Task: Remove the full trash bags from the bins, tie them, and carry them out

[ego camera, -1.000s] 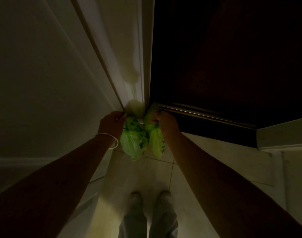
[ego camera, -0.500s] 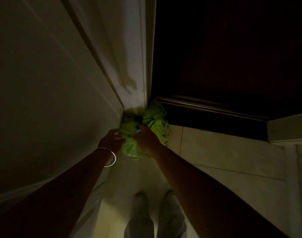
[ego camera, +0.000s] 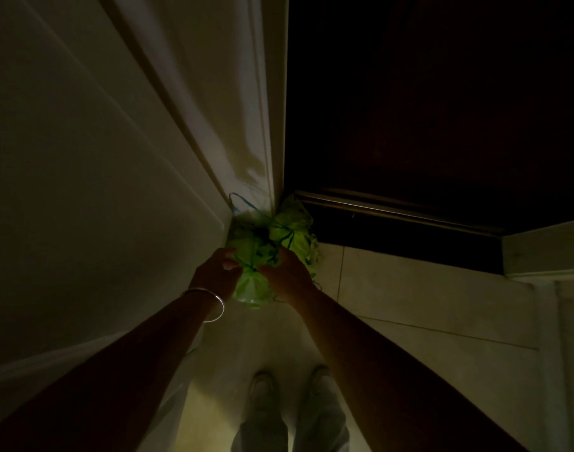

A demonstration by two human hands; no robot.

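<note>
Down in the corner where the pale door frame (ego camera: 246,132) meets the dark doorway (ego camera: 426,102), seen from the head camera, two bright green trash bags sit close together at floor level. The nearer trash bag (ego camera: 251,288) is bunched shut at its neck, with a thin dark drawstring (ego camera: 240,203) looping up from the gathered plastic; its contents cannot be made out through the film. The farther trash bag (ego camera: 295,230) lies just behind and to the right, against the dark threshold strip (ego camera: 393,212), and what it holds is hidden too.

Both hands are at the nearer bag's neck — the left hand (ego camera: 217,275), with a thin silver bangle (ego camera: 214,305) on its wrist, curls its fingers around the gathered plastic from the left, and the right hand (ego camera: 285,272) pinches the same gather from the right. The bag's rounded body hangs between and just below the two hands, above the tiled floor (ego camera: 426,305). Two pale shoes (ego camera: 263,389) stand on the floor beneath the arms.
</note>
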